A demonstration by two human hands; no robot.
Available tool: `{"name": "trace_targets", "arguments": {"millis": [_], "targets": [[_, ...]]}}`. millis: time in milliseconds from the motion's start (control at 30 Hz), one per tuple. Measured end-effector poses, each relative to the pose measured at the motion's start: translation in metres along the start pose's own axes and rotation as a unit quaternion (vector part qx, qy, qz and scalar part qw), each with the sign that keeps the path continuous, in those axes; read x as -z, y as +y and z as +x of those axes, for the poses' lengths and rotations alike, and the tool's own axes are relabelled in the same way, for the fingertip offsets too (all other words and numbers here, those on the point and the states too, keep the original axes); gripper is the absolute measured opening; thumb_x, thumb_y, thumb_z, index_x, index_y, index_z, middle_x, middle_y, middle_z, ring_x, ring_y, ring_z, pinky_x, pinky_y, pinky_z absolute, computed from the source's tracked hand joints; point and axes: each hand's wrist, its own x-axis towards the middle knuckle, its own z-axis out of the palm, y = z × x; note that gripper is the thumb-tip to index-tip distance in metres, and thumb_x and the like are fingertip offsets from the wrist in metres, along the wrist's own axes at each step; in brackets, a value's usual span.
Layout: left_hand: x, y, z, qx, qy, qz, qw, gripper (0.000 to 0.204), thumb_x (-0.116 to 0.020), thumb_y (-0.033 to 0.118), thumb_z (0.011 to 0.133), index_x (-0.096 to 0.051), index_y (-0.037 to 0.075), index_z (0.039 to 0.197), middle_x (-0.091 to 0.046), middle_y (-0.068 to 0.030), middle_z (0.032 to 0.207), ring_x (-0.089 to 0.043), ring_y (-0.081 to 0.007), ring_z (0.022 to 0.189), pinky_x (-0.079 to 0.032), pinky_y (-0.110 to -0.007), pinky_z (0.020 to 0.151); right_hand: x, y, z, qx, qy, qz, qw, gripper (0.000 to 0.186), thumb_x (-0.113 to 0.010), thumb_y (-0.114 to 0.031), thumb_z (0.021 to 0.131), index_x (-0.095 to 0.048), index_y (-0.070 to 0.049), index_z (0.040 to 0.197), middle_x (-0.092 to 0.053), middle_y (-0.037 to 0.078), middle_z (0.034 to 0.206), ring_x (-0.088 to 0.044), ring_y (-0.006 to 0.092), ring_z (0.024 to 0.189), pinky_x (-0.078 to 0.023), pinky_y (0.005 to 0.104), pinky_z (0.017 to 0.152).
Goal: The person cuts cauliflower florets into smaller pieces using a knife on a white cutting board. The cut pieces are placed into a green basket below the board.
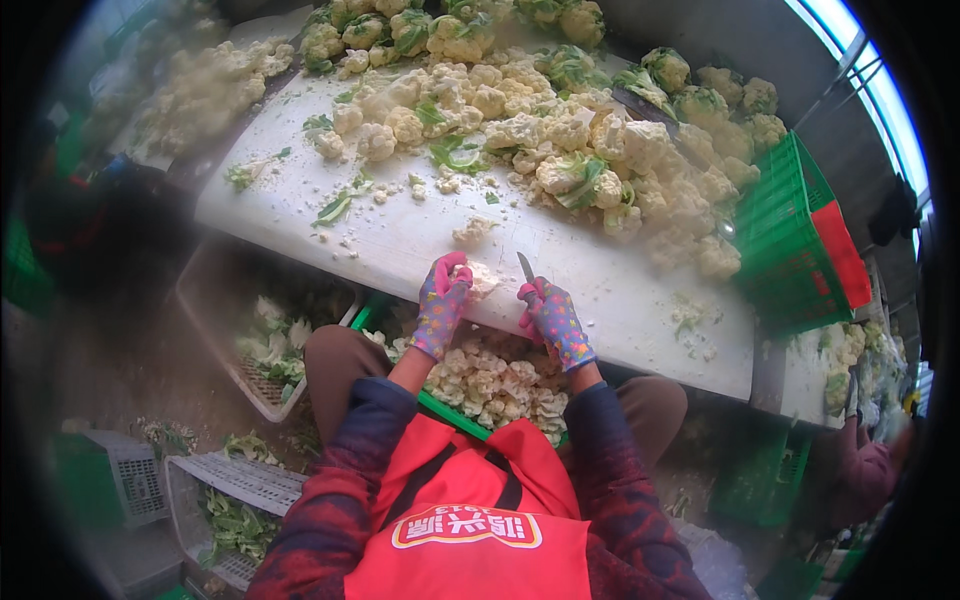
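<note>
My left hand [445, 300], in a patterned glove, grips a pale cauliflower piece [482, 280] at the front edge of the white table [300, 220]. Just right of it, my right hand [550, 320], gloved alike, is closed on the handle of a small knife [525, 266], blade pointing up and away from me. A loose floret [472, 231] lies just beyond. Below my hands, between my knees, a green crate [448, 408] holds many cut florets [510, 385].
Cauliflower heads and leaves [480, 95] are heaped across the back. A green crate [790, 230] stands at the right. Pale crates [232, 470] with trimmings sit low at left. A person [865, 460] is at the far right, a dark figure [80, 210] at the left.
</note>
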Motion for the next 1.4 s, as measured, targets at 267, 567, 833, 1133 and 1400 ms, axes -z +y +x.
{"name": "trace_targets", "arguments": {"millis": [267, 567, 833, 1133, 1400], "targets": [[-0.014, -0.031, -0.009, -0.120, 0.027, 0.044, 0.991, 0.047, -0.061, 0.006, 0.099, -0.048, 0.001, 0.143, -0.055, -0.0083, 0.135, -0.054, -0.0166, 0.121, -0.046, -0.031, 0.104, -0.056, 0.029, 0.001, 0.204, 0.052, -0.371, 0.905, 0.024, -0.056, -0.027, 0.100, -0.061, -0.005, 0.108, -0.069, 0.024, 0.082, -0.067, 0.0458, 0.084, -0.052, 0.0545, 0.074], [0.003, -0.016, 0.002, -0.072, 0.020, -0.106, 0.992, 0.045, -0.054, -0.003, 0.091, -0.056, 0.004, 0.136, -0.064, -0.0019, 0.111, -0.058, -0.0050, 0.088, -0.051, -0.021, 0.078, -0.005, 0.014, 0.007, -0.041, -0.061, 0.120, 0.990, 0.023, -0.053, -0.028, 0.104, -0.066, -0.008, 0.105, -0.063, 0.005, 0.066, -0.055, 0.0114, 0.049, -0.043, 0.0280, 0.041], [0.006, -0.003, 0.000, -0.024, -0.031, -0.105, 0.994, 0.042, -0.060, 0.005, 0.096, -0.056, 0.004, 0.138, -0.059, 0.0018, 0.107, -0.056, -0.0034, 0.091, -0.049, -0.020, 0.077, -0.040, -0.002, -0.003, 0.224, -0.030, -0.419, 0.880, 0.017, -0.055, -0.024, 0.100, -0.062, -0.008, 0.100, -0.069, 0.019, 0.082, -0.068, 0.0410, 0.083, -0.052, 0.0527, 0.073], [0.005, -0.023, 0.005, -0.069, -0.007, -0.129, 0.989, 0.043, -0.067, 0.005, 0.096, -0.056, 0.005, 0.137, -0.059, 0.0016, 0.110, -0.056, -0.0033, 0.092, -0.051, -0.020, 0.076, -0.064, 0.019, 0.000, 0.225, 0.029, -0.328, 0.917, 0.017, -0.058, -0.020, 0.095, -0.062, -0.004, 0.100, -0.069, 0.023, 0.084, -0.067, 0.0446, 0.085, -0.052, 0.0551, 0.076], [0.005, -0.032, -0.002, -0.103, -0.020, -0.107, 0.989, 0.046, -0.072, 0.008, 0.093, -0.054, 0.005, 0.135, -0.063, -0.0097, 0.126, -0.063, -0.0145, 0.099, -0.056, -0.026, 0.083, -0.052, 0.033, 0.015, 0.178, -0.014, -0.199, 0.964, 0.031, -0.062, -0.031, 0.098, -0.064, -0.002, 0.111, -0.068, 0.016, 0.077, -0.066, 0.0314, 0.068, -0.053, 0.0442, 0.062]]}}
